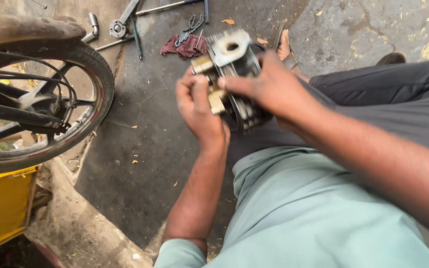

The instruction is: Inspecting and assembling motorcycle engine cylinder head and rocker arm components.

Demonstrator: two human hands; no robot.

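Observation:
Both my hands hold a finned metal engine cylinder (231,52) above my lap, grey with a round hole in its top face. My left hand (198,106) is closed on a small brass-coloured part (216,100) pressed against the cylinder's left side. My right hand (269,87) wraps over the cylinder from the right, its fingers across the fins. The lower fins are mostly hidden behind my hands.
A motorcycle wheel (45,94) with mudguard stands at the left, a yellow panel (1,208) below it. On the oily ground ahead lie wrenches (120,25), a chain (190,27) and a dark red rag (184,47). My sandalled foot (284,44) rests beyond the cylinder.

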